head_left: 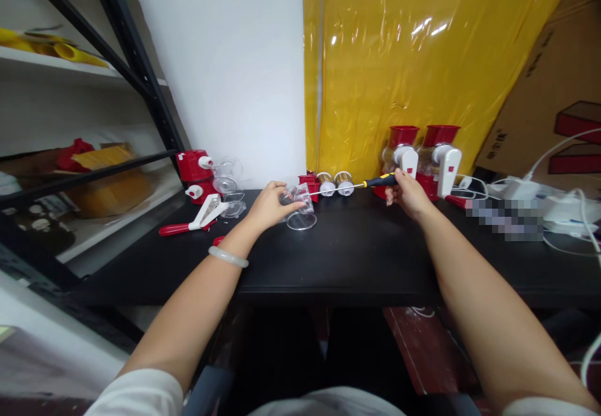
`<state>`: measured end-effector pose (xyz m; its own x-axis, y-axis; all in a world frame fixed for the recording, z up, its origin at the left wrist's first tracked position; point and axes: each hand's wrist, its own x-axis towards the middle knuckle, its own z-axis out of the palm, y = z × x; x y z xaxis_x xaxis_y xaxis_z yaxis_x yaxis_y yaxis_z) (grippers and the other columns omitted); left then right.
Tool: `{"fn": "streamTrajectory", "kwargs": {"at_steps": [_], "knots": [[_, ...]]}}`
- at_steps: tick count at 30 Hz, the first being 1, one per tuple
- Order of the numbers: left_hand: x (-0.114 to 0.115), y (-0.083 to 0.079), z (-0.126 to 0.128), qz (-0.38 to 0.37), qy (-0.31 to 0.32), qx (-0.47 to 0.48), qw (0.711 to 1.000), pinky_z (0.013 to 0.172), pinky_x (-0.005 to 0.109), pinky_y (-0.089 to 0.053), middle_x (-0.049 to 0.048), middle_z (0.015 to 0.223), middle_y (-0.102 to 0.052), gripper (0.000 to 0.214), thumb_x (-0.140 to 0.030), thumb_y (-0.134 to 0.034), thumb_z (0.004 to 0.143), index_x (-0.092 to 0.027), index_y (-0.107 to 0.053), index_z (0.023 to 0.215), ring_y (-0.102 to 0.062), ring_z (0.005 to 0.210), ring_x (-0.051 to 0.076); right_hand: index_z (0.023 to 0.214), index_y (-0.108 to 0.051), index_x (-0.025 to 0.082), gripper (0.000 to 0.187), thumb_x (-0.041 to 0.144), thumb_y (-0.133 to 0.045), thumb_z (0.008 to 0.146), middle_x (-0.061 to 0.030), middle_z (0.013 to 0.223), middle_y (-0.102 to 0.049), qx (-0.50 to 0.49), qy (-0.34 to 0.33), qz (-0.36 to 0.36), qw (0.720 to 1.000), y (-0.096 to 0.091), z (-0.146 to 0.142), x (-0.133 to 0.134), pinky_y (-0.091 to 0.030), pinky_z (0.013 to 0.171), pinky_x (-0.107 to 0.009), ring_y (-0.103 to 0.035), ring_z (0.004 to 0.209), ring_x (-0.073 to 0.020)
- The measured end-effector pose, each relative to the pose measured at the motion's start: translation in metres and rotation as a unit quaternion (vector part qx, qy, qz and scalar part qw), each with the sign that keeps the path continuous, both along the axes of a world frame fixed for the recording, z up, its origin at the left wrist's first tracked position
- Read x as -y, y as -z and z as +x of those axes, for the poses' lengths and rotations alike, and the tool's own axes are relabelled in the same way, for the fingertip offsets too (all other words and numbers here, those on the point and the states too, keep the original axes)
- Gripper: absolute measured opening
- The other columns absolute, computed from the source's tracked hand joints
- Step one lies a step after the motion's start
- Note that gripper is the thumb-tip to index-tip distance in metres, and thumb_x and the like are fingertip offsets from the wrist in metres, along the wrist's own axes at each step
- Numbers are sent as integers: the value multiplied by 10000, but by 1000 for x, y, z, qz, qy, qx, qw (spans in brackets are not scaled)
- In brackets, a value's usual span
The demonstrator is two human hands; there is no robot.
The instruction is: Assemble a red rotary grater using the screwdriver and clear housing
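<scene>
My left hand (275,206) is closed around a clear plastic part (302,218) with a round rim, held at the black table. In my right hand (409,195) is a screwdriver (380,181) with a black and yellow handle, gripped by its end. Its metal shaft points left, and the tip reaches the clear part; whether it touches a screw is too small to tell. Just behind the clear part stand a red plastic piece (310,185) and two metal grater drums with white ends, one of them a drum (344,183) near the shaft.
On the left sit red housings (191,166), clear parts (226,185) and a white crank with a red handle (176,230). Two red-topped rotary graters (441,153) stand at the back right. White cables and a power strip (514,188) lie farther right. Shelving (141,84) borders the left.
</scene>
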<state>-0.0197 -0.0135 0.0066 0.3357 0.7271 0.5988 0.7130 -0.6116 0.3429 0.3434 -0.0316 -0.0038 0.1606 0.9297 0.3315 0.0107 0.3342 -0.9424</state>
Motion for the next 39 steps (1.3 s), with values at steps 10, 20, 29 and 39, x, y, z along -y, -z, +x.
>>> {"fn": "streamTrajectory", "kwargs": {"at_steps": [10, 20, 29, 39], "knots": [[1, -1, 1, -6, -5, 0, 1000, 1064, 409, -422, 129, 1215, -585, 451, -610, -700, 724, -179, -681, 857, -580, 1161, 279, 717, -458, 228, 506, 722, -509, 813, 63, 391, -425, 56, 57, 43, 996, 1, 1, 0, -352, 374, -232, -416, 332, -100], [-3, 1, -1, 3, -2, -5, 1000, 1057, 414, -429, 122, 1220, -584, 457, -629, -691, 721, -189, -685, 848, -582, 1161, 278, 555, -401, 222, 591, 728, -398, 860, 31, 374, -413, 152, 135, 9, 979, -1, -2, 6, -344, 393, -244, -381, 330, -87], [-2, 1, -2, -5, -4, -1, 1000, 1066, 410, -418, 126, 1234, -578, 458, -633, -687, 722, -193, -680, 849, -576, 1168, 270, 1046, -550, 206, 463, 565, -302, 893, -80, 724, -728, -12, -19, -49, 999, -4, 1, 2, -498, 476, -292, -703, 587, -225], [-2, 2, -2, -8, -5, -2, 1000, 1067, 417, -422, 119, 1237, -574, 465, -644, -673, 727, -199, -685, 861, -580, 1167, 280, 1233, -501, 235, 522, 495, -582, 787, -45, 897, -734, -35, -20, 2, 999, -1, 3, -1, -542, 504, -300, -742, 705, -240]]}}
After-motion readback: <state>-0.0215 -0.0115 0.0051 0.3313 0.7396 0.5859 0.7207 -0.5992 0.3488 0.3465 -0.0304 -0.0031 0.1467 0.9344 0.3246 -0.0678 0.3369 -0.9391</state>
